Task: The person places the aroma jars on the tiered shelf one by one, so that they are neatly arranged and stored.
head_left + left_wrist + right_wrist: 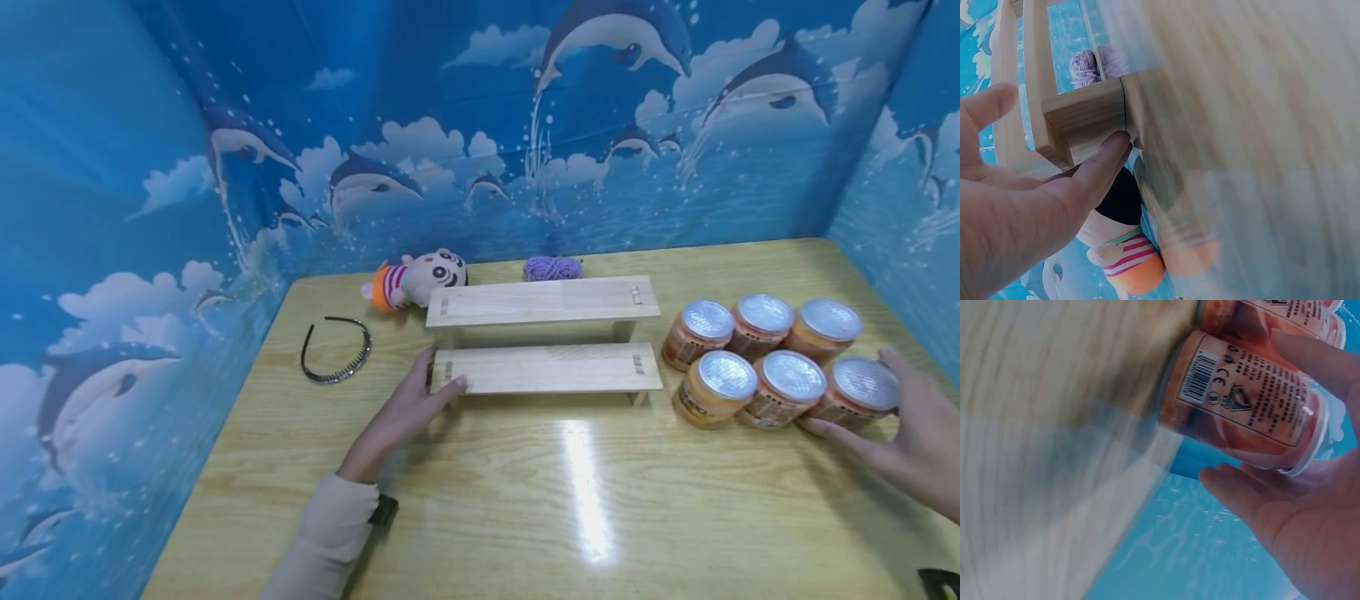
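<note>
The orange jar (855,390) under the right hand (911,437) is short and round, with a shiny silver lid and a label with a barcode and small black print on its side. It stands at the right end of the front row of six such jars (765,358), three in front and three behind, which touch each other. The right hand comes from the right edge of the table (525,500); its fingers are stretched and a little curved around this jar, the thumb low on the near side, other fingers on the far side. In the right wrist view the fingers lie along the jar's wall.

The left hand (408,408) lies flat and relaxed with straight fingers, fingertips against the left end of the near wooden shelf (547,368). A second wooden shelf (542,302) stands just behind the first. Beyond the left hand lies a dark headband (335,350), further away a plush doll (412,279), and a ball of purple yarn (552,267) behind the shelves.
</note>
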The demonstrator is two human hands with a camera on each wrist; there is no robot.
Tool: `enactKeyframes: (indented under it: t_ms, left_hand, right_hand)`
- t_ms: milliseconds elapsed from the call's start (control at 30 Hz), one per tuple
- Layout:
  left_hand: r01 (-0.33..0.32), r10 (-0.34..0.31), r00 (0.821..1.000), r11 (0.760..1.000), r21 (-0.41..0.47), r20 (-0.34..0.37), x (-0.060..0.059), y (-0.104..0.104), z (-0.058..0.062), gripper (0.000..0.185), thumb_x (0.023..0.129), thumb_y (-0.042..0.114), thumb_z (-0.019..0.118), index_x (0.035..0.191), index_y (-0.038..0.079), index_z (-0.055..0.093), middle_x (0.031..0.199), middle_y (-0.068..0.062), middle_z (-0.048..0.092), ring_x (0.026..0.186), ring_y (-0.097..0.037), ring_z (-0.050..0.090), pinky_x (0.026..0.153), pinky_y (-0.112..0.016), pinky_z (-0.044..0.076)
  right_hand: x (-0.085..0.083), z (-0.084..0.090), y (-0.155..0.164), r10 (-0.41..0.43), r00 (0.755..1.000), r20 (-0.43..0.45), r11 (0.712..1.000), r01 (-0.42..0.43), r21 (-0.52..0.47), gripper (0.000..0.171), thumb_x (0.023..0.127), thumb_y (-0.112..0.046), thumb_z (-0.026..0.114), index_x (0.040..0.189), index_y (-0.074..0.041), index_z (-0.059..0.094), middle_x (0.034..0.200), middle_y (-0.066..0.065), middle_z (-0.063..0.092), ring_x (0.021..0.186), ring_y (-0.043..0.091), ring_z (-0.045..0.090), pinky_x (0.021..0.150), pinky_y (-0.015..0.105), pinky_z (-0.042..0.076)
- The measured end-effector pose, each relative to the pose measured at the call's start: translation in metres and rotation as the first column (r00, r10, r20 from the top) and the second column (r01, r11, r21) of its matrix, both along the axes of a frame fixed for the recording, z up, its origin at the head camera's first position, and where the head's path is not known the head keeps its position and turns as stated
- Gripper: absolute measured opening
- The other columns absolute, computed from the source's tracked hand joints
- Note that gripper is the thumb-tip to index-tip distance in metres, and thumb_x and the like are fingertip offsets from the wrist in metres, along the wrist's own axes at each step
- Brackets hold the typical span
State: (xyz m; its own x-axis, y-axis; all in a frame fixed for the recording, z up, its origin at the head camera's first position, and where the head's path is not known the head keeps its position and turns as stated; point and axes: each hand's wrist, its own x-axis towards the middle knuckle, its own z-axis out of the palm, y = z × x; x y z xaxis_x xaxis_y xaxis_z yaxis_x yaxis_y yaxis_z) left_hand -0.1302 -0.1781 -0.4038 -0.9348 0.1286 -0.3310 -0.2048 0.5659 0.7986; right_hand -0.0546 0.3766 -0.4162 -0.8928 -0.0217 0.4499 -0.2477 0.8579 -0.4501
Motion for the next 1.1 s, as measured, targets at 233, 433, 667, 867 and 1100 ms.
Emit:
enactKeyframes:
  t_ms: [233, 433, 667, 867, 1100]
  left_hand:
    - [-0.026, 0.025, 1.0, 0.999, 0.048, 0.014, -0.004, 0.003, -0.002, 0.095, 0.096, 0.048, 0.066, 0.164, 0.019, 0.007, 0.168, -0.01, 0.018, 0.152, -0.033, 0.019, 0.123, -0.055, 0.016]
    - [-0.03, 0.029, 0.999, 0.998, 0.051, 0.016, -0.005, 0.004, -0.002, 0.094, 0.097, 0.044, 0.067, 0.164, 0.018, 0.007, 0.168, -0.012, 0.018, 0.152, -0.034, 0.018, 0.123, -0.054, 0.015]
    - [-0.011, 0.011, 1.0, 0.998, 0.056, -0.006, -0.004, 0.005, -0.001, 0.091, 0.098, 0.04, 0.066, 0.164, 0.016, 0.008, 0.167, -0.014, 0.02, 0.151, -0.034, 0.021, 0.123, -0.054, 0.016]
    - [-0.016, 0.016, 1.0, 0.999, 0.046, -0.003, -0.004, 0.005, -0.001, 0.091, 0.098, 0.041, 0.066, 0.164, 0.017, 0.008, 0.167, -0.013, 0.02, 0.151, -0.034, 0.02, 0.123, -0.054, 0.016]
    - [-0.015, 0.015, 1.0, 0.999, 0.038, -0.003, -0.005, 0.005, -0.002, 0.092, 0.098, 0.041, 0.066, 0.164, 0.016, 0.007, 0.167, -0.014, 0.02, 0.152, -0.034, 0.02, 0.123, -0.054, 0.015]
  right_hand:
    - [-0.003, -0.005, 0.002, 0.043, 0.992, 0.117, 0.985, -0.023, -0.171, 0.086, 0.065, 0.005, 0.091, 0.127, 0.026, 0.036, 0.103, 0.043, 0.047, 0.086, -0.017, 0.044, 0.053, -0.001, 0.037]
    - [-0.005, -0.005, 0.0, 0.04, 0.986, 0.16, 0.974, -0.003, -0.225, 0.072, 0.07, 0.012, 0.085, 0.123, 0.024, 0.039, 0.101, 0.036, 0.049, 0.083, -0.021, 0.038, 0.048, 0.005, 0.042]
    - [-0.007, -0.006, 0.006, 0.047, 0.982, 0.181, 0.964, 0.003, -0.267, 0.066, 0.069, 0.014, 0.085, 0.118, 0.023, 0.042, 0.097, 0.01, 0.057, 0.081, -0.017, 0.043, 0.048, 0.008, 0.045]
    - [-0.003, -0.005, 0.008, 0.017, 0.995, 0.096, 0.954, 0.013, -0.298, 0.064, 0.067, 0.011, 0.087, 0.117, 0.01, 0.048, 0.099, -0.012, 0.05, 0.081, -0.016, 0.043, 0.05, 0.005, 0.043]
    - [0.002, 0.019, 0.003, -0.099, 0.99, 0.099, 0.949, 0.124, -0.29, 0.07, 0.068, 0.005, 0.09, 0.124, -0.015, 0.053, 0.103, -0.012, 0.05, 0.082, -0.02, 0.04, 0.053, -0.001, 0.041]
